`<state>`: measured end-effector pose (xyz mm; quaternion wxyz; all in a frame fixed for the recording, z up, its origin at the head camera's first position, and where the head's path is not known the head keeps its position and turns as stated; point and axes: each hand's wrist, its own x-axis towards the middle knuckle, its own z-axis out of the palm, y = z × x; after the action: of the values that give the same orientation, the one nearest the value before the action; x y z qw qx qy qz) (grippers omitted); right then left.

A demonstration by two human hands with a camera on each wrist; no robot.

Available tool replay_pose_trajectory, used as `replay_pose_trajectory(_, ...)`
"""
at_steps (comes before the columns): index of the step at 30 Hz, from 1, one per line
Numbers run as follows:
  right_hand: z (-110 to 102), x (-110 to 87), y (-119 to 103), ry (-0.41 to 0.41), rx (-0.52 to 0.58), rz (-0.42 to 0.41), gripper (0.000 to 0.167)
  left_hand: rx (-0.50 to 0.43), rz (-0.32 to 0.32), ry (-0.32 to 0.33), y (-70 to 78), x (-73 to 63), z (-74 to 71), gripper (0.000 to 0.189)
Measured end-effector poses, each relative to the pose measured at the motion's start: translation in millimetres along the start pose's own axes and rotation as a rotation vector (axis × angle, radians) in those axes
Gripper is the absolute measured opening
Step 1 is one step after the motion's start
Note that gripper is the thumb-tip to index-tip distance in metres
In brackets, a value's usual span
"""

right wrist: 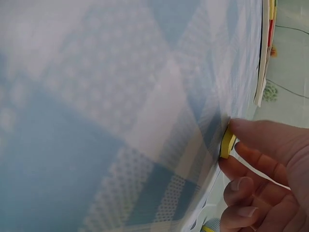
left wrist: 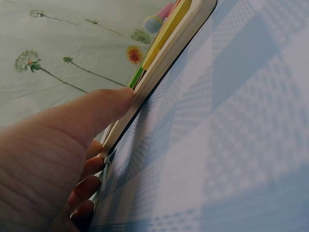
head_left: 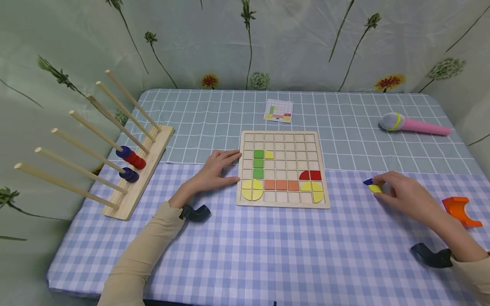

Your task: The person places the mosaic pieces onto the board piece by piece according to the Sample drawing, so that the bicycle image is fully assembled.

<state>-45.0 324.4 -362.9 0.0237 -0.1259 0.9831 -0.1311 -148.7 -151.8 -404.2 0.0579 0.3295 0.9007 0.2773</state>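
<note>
A square wooden grid board (head_left: 282, 145) lies mid-table with coloured tiles in its cells. Green squares (head_left: 258, 163) run down its left part, orange squares (head_left: 281, 185) along the lower part. Yellow quarter-circles form a full disc (head_left: 252, 190) at lower left, and red pieces (head_left: 311, 175) sit at right. My left hand (head_left: 218, 170) touches the board's left edge with thumb and fingertips, fingers extended. Off to the right of the board, my right hand (head_left: 403, 195) pinches a yellow piece (right wrist: 228, 141) between thumb and finger, close over the cloth. A dark blue piece (head_left: 368, 182) shows at its fingertips.
Behind the board lies a printed pattern card (head_left: 278, 111). At left stands a wooden peg rack (head_left: 151, 170) with tall rods and several red and blue rings. A pink toy microphone (head_left: 425, 126) lies at back right, an orange curved block (head_left: 459, 210) beside the right forearm.
</note>
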Motion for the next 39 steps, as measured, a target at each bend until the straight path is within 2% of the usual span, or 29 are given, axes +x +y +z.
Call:
replay_pose_trajectory(5,-3,2.8,-7,-0.136,0.017,0.089,0.034,0.002,0.0,-0.001,-0.6,0.1,-0.1,0.072)
replay_pose_trajectory(8,-2,3.1,-11,-0.175,0.02,0.11,0.038,0.003,0.006,0.002,0.1,-0.2,-0.4,0.072)
replay_pose_trajectory(11,-2,2.4,-13,-0.192,0.02,0.089,0.041,0.001,0.008,0.002,0.4,-0.4,-0.7,0.072)
replay_pose_trajectory(17,-5,-2.5,-10,-0.206,0.072,-0.019,0.036,0.004,0.001,-0.007,0.4,-0.6,-0.9,0.072)
replay_pose_trajectory(21,-4,-1.6,-8,-0.198,0.075,-0.043,0.029,0.008,-0.004,-0.012,1.3,-0.5,-1.3,0.071)
replay_pose_trajectory(28,-1,1.1,-9,-0.105,0.035,-0.107,0.021,0.004,-0.015,-0.013,2.6,-0.8,-1.9,0.071)
replay_pose_trajectory(39,0,8.2,-27,-0.032,0.035,-0.174,0.022,0.013,-0.004,-0.01,1.9,-0.5,-1.3,0.071)
